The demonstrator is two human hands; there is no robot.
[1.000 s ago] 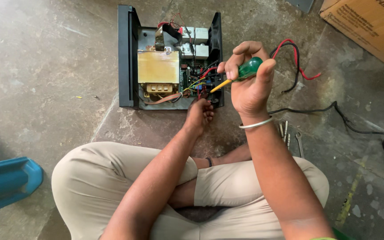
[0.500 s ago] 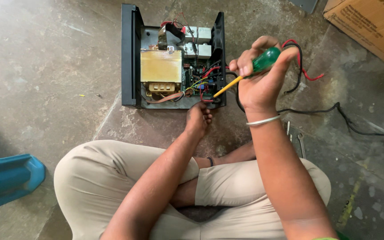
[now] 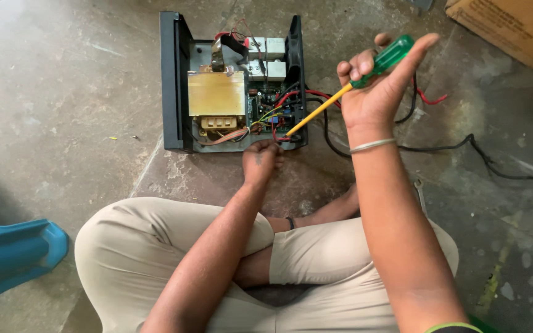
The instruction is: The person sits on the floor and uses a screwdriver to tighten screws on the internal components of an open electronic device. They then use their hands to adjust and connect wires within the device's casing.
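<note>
An opened black electronics case (image 3: 171, 80) lies on the concrete floor, showing a yellow transformer (image 3: 216, 94), a circuit board and coloured wires (image 3: 291, 97). My right hand (image 3: 377, 92) holds a screwdriver (image 3: 340, 94) with a green handle and yellow shaft; its tip points down into the board near the case's front right corner. My left hand (image 3: 261, 161) rests at the case's front edge, fingers curled on the wires there. I sit cross-legged in beige trousers (image 3: 149, 259).
A black cable (image 3: 495, 166) runs off to the right across the floor. A cardboard box (image 3: 513, 28) sits at the top right, a blue plastic object (image 3: 10, 253) at the lower left. A metal spanner (image 3: 421, 194) lies by my right knee.
My right hand has swung right and opened its palm upward, with the screwdriver's handle tilted further away. The left hand stays at the case's front edge.
</note>
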